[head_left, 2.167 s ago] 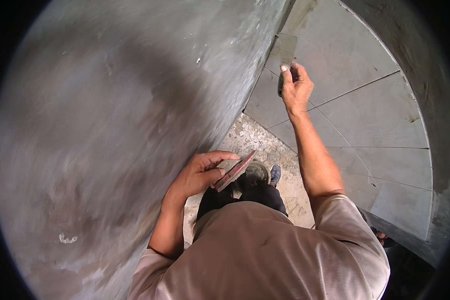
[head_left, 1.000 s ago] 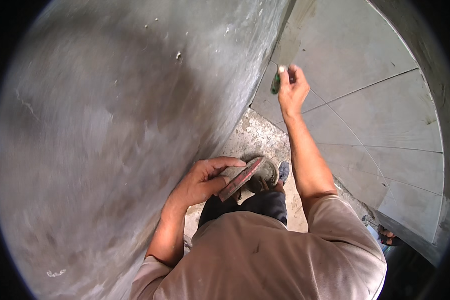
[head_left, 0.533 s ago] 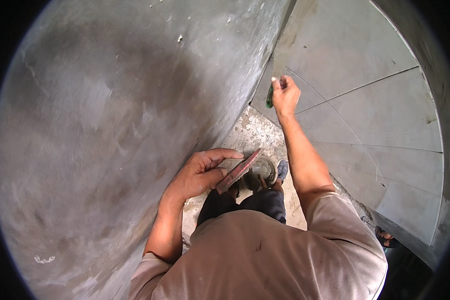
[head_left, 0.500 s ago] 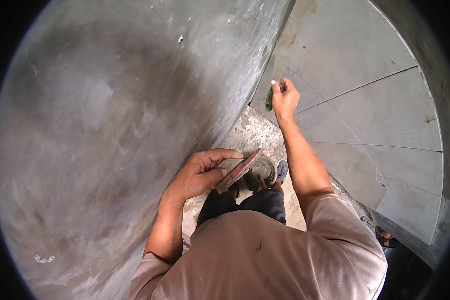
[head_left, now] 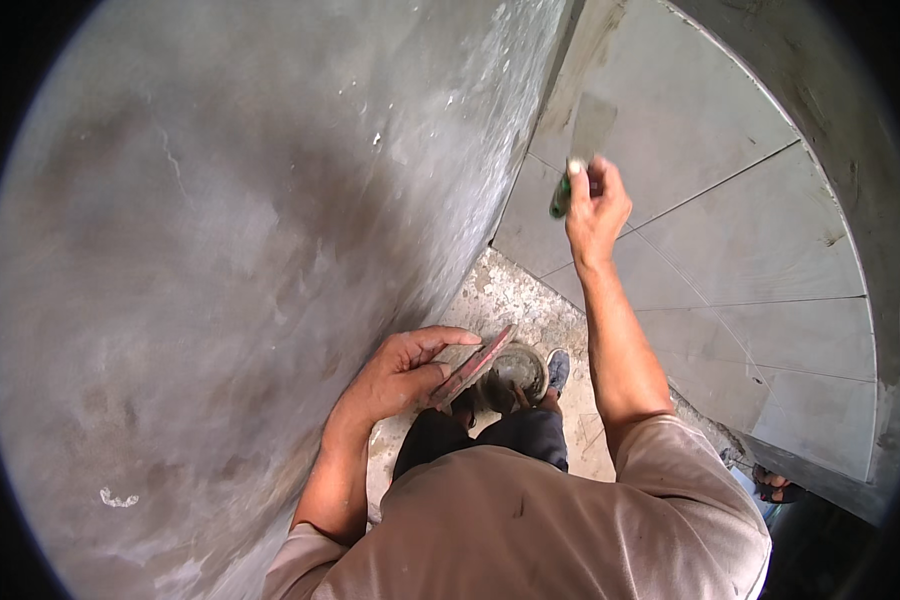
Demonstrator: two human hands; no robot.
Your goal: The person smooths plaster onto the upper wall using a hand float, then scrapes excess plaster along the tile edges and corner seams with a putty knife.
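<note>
My right hand (head_left: 598, 212), somewhat blurred, grips a putty knife by its green handle (head_left: 560, 196). The knife's broad grey blade (head_left: 594, 122) points away from me over the grey tiles (head_left: 700, 95); whether it touches them I cannot tell. In my left hand (head_left: 402, 372), a flat board-like tool with a worn red edge (head_left: 478, 364) is pinched between thumb and fingers. The board tilts, nearly edge-on to me, beside the grey plastered wall (head_left: 220, 270). Its underside and grip are hidden.
A round bucket (head_left: 516, 372) with grey material in it stands between my feet on a stained, rough floor (head_left: 500, 285). The tiled surface has a curved outer rim on the right. At the lower right a foot in a dark sandal (head_left: 778, 490) shows.
My right hand with the putty knife has moved right and farther out over the tiles. My left hand still holds the board, slightly lower in view. The whole view has shifted a little.
</note>
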